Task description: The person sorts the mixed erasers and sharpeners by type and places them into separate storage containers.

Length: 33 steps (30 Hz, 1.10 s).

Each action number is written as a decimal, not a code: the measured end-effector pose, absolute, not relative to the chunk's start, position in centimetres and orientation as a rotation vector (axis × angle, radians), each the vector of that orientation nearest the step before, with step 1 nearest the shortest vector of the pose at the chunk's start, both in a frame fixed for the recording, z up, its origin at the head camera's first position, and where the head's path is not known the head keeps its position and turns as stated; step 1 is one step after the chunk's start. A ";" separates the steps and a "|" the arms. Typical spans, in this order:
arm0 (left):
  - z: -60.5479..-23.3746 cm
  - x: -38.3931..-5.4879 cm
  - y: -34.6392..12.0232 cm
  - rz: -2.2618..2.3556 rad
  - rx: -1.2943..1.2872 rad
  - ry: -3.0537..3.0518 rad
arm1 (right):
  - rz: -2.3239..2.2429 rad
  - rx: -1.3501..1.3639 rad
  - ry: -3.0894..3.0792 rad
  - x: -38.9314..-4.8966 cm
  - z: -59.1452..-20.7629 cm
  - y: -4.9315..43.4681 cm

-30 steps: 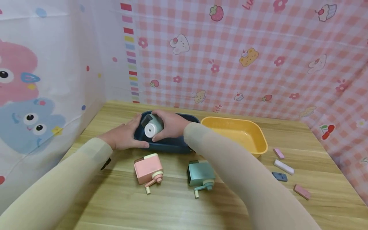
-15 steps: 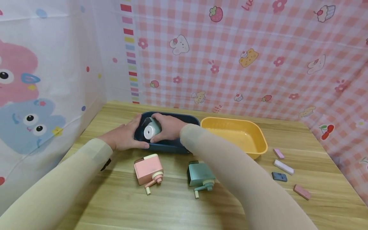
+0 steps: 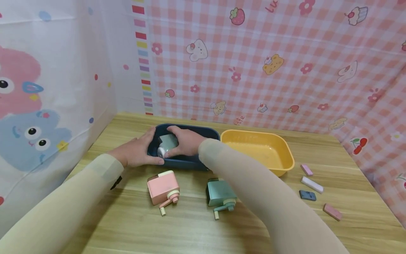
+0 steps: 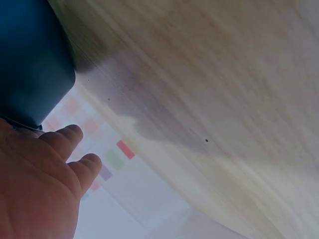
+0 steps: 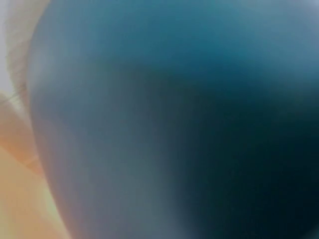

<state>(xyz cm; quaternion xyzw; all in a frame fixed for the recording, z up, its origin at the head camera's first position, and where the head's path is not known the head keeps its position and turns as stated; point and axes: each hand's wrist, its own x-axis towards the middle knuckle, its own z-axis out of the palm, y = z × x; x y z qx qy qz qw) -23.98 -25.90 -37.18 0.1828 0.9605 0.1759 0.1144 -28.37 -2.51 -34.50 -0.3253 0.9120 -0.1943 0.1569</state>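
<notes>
A dark blue plastic bin (image 3: 196, 164) stands at the back of the table, left of centre. My left hand (image 3: 134, 150) holds its left end, thumb along the front rim and fingers at the far side; in the left wrist view, two fingertips of the left hand (image 4: 40, 174) extend past the bin's wall (image 4: 35, 59). Inside the bin, my right hand (image 3: 187, 141) grips a grey-green pencil sharpener (image 3: 168, 141) with a white round end facing down and forward. Only the blurred blue bin wall (image 5: 109, 124) fills most of the right wrist view; the fingers do not show there.
A yellow bin (image 3: 269, 155) sits right beside the blue one. In front are a pink crank pencil sharpener (image 3: 162, 187) and a teal one (image 3: 221, 193), partly behind my right forearm. Several small erasers, including a white one (image 3: 312, 185), lie at the right. Patterned curtains hang behind.
The grey-green sharpener has gone lower into the blue bin with my right hand, and its white end has tipped downward. The left hand has kept its place on the bin.
</notes>
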 end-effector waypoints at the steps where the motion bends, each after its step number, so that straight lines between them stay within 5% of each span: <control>1: -37.2 -23.9 -25.9 0.512 0.533 2.814 | -0.574 -0.925 2.602 -28.3 -34.5 -2.5; 33: -37.3 -24.0 -25.8 0.501 0.529 2.798 | -0.734 -0.926 2.540 -27.1 -33.4 1.0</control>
